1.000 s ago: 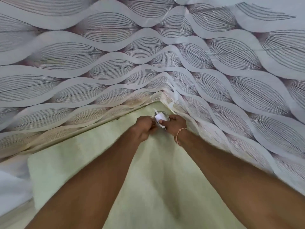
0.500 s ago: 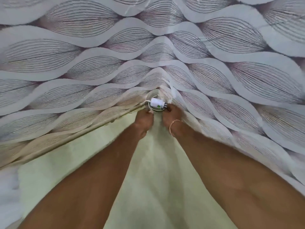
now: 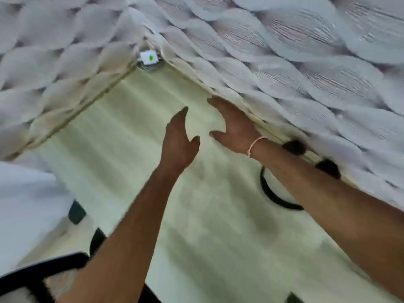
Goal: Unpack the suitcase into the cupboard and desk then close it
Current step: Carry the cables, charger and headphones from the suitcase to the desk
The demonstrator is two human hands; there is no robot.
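Note:
A small white charger plug (image 3: 149, 58) with a green mark lies on a coil of cable in the far corner of the pale green desk (image 3: 131, 119), where two patterned walls meet. My left hand (image 3: 179, 141) hovers over the desk middle, fingers spread, holding nothing. My right hand (image 3: 231, 124), with a thin band at the wrist, is also open close to the right wall. Both hands are well apart from the plug. The frame is blurred by motion. No suitcase or cupboard is in view.
A black curved object (image 3: 273, 194) lies on the desk under my right forearm. Two dark blobs (image 3: 294, 147) sit along the right wall edge. A black chair part (image 3: 41, 270) shows at bottom left. Leaf-patterned wallpaper (image 3: 284, 62) covers both walls.
Both hands let go of the white plug in the corner and pulled back toward me, opening. The view shifted, showing more of the desk and the chair.

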